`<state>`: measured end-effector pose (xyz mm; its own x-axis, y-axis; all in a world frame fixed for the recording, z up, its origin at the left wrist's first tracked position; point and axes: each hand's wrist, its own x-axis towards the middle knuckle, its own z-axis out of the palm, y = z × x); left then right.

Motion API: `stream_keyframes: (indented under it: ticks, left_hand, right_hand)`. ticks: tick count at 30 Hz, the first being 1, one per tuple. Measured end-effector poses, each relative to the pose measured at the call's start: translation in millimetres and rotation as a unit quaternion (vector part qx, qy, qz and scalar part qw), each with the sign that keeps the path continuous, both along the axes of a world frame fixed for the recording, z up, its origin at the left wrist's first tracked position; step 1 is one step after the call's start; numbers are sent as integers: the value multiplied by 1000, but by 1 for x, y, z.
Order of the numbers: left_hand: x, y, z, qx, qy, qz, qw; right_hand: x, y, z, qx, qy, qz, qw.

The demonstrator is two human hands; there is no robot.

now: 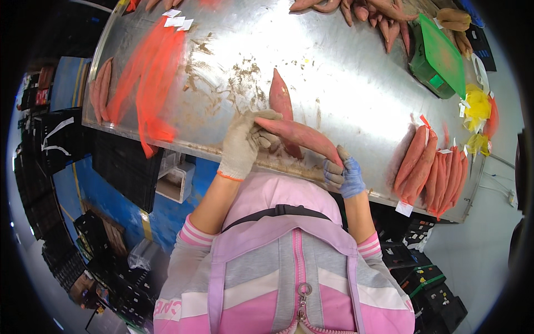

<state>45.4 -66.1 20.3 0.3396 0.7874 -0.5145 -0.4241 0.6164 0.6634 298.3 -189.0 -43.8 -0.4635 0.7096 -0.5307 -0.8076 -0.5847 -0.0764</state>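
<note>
A long reddish sweet potato (300, 135) is held level across my body, just over the near edge of the metal table (222, 106). My left hand (243, 143), in a beige knit glove, is closed round its left end. Its right end sits in the closed fingers of my right hand (346, 177), which wears a blue-grey glove. Under it another sweet potato (281, 96) lies on the table, pointing away from me and partly hidden by the held one.
Red mesh bags (153, 78) with white tags lie at the left beside slim sweet potatoes (102, 89). Netted sweet potatoes (416, 164) line the right edge. Farther back are a green plastic bin (442, 58), yellow mesh (477, 106) and a pile of loose sweet potatoes (384, 16).
</note>
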Motion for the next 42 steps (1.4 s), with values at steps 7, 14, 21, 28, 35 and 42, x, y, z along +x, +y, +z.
stream_keyframes:
  ticks: [7, 14, 21, 28, 35, 42]
  left_hand:
    - [11, -6, 2, 37, -11, 11, 999]
    - [6, -7, -11, 37, 54, 39, 997]
    - [4, -10, -14, 29, 123, 58, 990]
    - [5, -10, -9, 27, 153, 43, 987]
    - [9, -9, -1, 10, 213, 40, 976]
    - [11, -13, -8, 81, 177, 27, 981]
  right_hand:
    - [-25, 20, 25, -32, 65, 36, 997]
    - [-41, 17, 41, 105, -156, 96, 977]
    - [-44, 19, 57, 182, -381, 46, 905]
    - [-42, 18, 57, 141, -406, 55, 901]
    - [-45, 15, 53, 81, -340, 15, 937]
    - [-39, 20, 63, 130, -438, 72, 887]
